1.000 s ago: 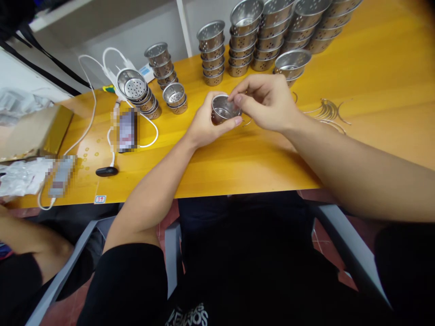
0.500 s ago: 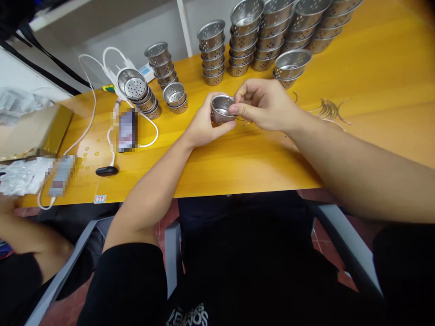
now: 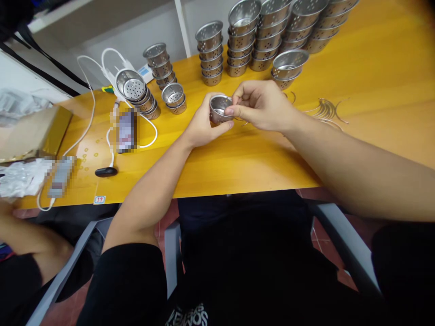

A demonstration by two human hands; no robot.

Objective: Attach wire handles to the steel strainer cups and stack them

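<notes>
A small perforated metal strainer cup (image 3: pixel 220 117) is held above the table by my left hand (image 3: pixel 203 121), whose fingers and thumb wrap around its side. Its open mouth faces up. At the cup's right rim, the thumb and fingers of my right hand (image 3: pixel 256 104) are pinched together. What lies between those fingertips is too small and covered to make out. Just under the right hand a thin curved wire (image 3: pixel 245 124) shows, partly hidden. More curved metal wires (image 3: pixel 324 110) lie in a loose bunch on the table, beyond my right forearm.
Stacked perforated cups (image 3: pixel 211 59) stand along the back of the yellow table (image 3: pixel 238 167), with a shorter stack (image 3: pixel 174 97) nearer. To the left are a phone (image 3: pixel 127 131), white cables, a black object (image 3: pixel 106 172) and a cardboard box (image 3: pixel 34 131). Another person's arm (image 3: pixel 30 235) is at far left.
The whole view has shifted very slightly. Both hands keep the same hold at the cup, with no clear change in the fingers.
</notes>
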